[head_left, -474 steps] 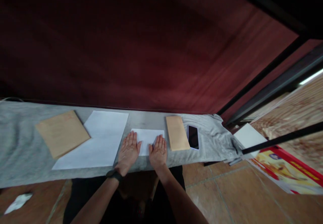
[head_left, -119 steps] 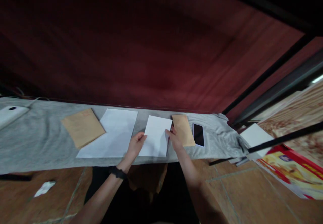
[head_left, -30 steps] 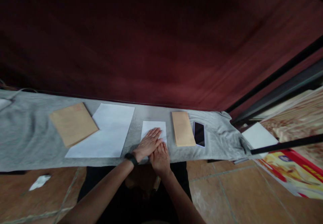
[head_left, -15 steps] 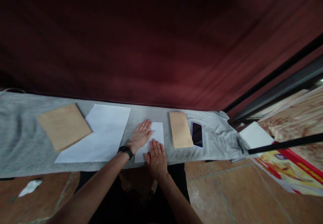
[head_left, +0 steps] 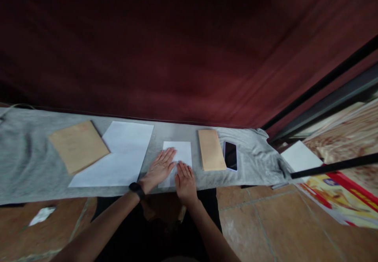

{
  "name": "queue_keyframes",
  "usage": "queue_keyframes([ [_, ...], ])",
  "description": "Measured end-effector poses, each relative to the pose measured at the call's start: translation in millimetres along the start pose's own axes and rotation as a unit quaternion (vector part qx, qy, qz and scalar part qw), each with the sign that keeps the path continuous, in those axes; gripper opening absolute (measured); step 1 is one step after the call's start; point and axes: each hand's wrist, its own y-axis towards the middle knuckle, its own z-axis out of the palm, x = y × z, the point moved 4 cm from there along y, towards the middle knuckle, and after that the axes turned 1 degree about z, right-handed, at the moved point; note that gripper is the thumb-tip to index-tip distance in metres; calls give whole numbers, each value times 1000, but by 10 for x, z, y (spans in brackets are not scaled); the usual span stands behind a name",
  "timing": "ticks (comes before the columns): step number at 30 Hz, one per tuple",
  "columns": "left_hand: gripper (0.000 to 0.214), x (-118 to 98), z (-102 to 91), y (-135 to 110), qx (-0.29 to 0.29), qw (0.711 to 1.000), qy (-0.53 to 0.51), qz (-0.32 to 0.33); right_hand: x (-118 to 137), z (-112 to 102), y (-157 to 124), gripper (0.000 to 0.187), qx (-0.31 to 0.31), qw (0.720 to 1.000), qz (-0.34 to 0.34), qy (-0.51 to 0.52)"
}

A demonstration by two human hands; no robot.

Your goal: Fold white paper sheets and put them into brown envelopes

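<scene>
A small white sheet of paper (head_left: 181, 151), seemingly folded, lies on the grey cloth (head_left: 171, 132) in front of me. My left hand (head_left: 161, 166), with a dark band on its wrist, rests flat over the paper's left side, fingers stretched out. On the lower right part of the paper lies my right hand (head_left: 186, 181), also flat with its fingers extended. Neither hand grips anything. The palms hide much of the paper's lower half. Left of my hands is a larger white paper (head_left: 124, 151), partly covered by brown envelopes (head_left: 78, 145).
To the right lie a stack of narrow brown envelopes (head_left: 211, 149) and a smartphone (head_left: 230, 155) with a dark screen. A dark red curtain-like surface (head_left: 165, 57) rises behind the cloth. Black bars (head_left: 333, 166) and a red-yellow box (head_left: 342, 195) stand at the right.
My left hand has slid down toward me along the paper, uncovering its top left corner. My right hand has shifted slightly right. The paper stays in place.
</scene>
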Motion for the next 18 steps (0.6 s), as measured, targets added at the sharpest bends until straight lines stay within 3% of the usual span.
queue_keyframes([
  [4, 53, -163, -83, -334, 10, 999, -9, 48, -70, -43, 57, 45, 5, 999, -1, 40],
  [8, 51, -249, -207, -523, 2, 995, -32, 91, -78, -86, 255, 45, 27, 996, -53, 64],
  [14, 41, -307, -312, -621, 26, 991, -26, 129, 45, 61, 691, 42, 122, 977, -169, 45],
  [18, 45, -303, -323, -606, 45, 988, -24, 145, 51, 230, 916, 41, 140, 970, -197, -5],
])
